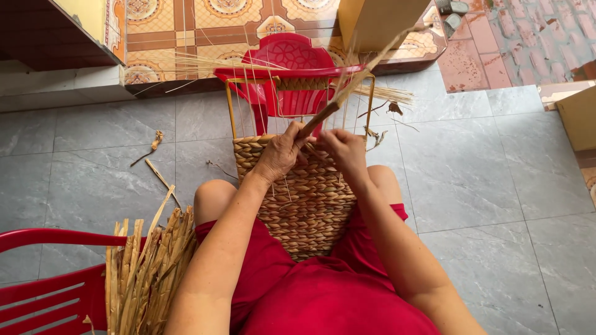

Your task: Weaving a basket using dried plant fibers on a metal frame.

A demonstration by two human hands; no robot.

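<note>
A half-woven straw basket (304, 198) on a yellow wire frame (231, 111) rests between my knees, its far end leaning on a small red plastic stool (282, 56). My left hand (279, 155) grips the top edge of the weave and pinches a long dried straw strand (360, 77) that runs up and to the right. My right hand (341, 149) sits beside it on the weave's upper rim, fingers curled on the same strand's lower end. Thin pale ribs rise from the weave across the frame.
A bundle of dried straw strips (146, 273) lies at my left on a red plastic chair (43, 285). Straw scraps (155, 161) dot the grey tile floor. A patterned tiled step (205, 31) runs behind the stool; a cardboard box (577, 115) stands at right.
</note>
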